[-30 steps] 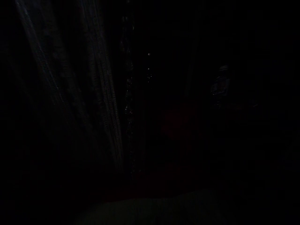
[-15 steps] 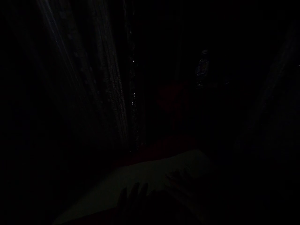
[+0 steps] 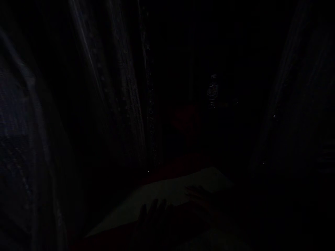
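Pale sheet (image 3: 164,188), near centre, bordered by dim red surface (image 3: 183,163). Left hand (image 3: 155,221) and right hand (image 3: 202,199) over it, fingers outstretched, apparently grasping nothing; contact, cannot tell. Seems a smoothing step; calls for flat, even palms. Far right: bottle-like object (image 3: 212,90). Far left: draped fabric (image 3: 128,83).

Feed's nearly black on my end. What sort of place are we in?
Probably indoors, perhaps a dim room in a home, though it is too dark to be sure. Long folds like a curtain hang on the left, a bottle-like shape shows farther back, and a pale, flat piece lies low in front.
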Tool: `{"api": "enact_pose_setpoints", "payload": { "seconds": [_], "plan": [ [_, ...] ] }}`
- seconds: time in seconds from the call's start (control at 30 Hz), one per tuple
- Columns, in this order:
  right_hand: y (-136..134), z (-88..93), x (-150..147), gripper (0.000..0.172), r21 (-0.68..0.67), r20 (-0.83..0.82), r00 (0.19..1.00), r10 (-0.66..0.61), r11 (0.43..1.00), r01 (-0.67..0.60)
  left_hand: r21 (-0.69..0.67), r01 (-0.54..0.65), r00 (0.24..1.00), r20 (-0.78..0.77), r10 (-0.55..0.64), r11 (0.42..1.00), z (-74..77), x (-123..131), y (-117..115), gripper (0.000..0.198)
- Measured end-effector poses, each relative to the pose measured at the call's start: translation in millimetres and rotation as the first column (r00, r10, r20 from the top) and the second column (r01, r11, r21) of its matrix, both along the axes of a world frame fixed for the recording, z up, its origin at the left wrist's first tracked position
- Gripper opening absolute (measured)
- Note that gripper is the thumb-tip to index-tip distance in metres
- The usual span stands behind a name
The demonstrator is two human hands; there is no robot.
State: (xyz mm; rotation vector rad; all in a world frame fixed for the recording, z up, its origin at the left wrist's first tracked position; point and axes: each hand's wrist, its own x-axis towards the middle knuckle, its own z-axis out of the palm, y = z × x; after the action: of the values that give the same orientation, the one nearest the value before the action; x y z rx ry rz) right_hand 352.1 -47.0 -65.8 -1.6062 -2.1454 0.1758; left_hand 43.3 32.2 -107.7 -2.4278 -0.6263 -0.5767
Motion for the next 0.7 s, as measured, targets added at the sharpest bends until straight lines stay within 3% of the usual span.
{"api": "enact_pose_setpoints", "payload": {
  "seconds": [0.1,0.27,0.4,0.5,0.57,0.7],
  "plan": [
    [1.4,0.9,2.1,0.055,-0.083,-0.011,0.994,0.111,0.990,-0.112,-0.047,-0.004,1.000,0.021,0.005,0.999,7.6,-1.8,-4.4,0.066],
    [-1.2,-2.4,-2.8,0.063,-0.074,0.004,0.991,0.137,0.988,-0.137,-0.270,-0.026,0.999,0.016,0.031,0.963,27.4,-1.0,-17.4,0.061],
    [-5.6,14.5,-22.6,0.067,-0.141,0.059,0.983,0.177,0.976,-0.167,-0.397,-0.076,0.995,0.028,0.094,0.915,29.2,5.4,-16.1,0.055],
    [-6.3,33.0,-40.2,0.074,-0.251,0.113,0.963,0.244,0.945,-0.210,-0.390,-0.090,0.993,0.034,0.113,0.916,22.7,11.5,-18.2,0.057],
    [-4.3,36.5,-47.0,0.075,-0.252,0.147,0.950,0.277,0.939,-0.235,-0.354,-0.083,0.995,0.026,0.099,0.931,20.8,12.9,-22.1,0.060],
    [3.2,18.4,-47.1,0.080,-0.217,0.203,0.933,0.298,0.943,-0.254,-0.352,-0.025,0.997,-0.075,-0.002,0.936,28.9,9.3,-28.4,0.067]
  ]
}}
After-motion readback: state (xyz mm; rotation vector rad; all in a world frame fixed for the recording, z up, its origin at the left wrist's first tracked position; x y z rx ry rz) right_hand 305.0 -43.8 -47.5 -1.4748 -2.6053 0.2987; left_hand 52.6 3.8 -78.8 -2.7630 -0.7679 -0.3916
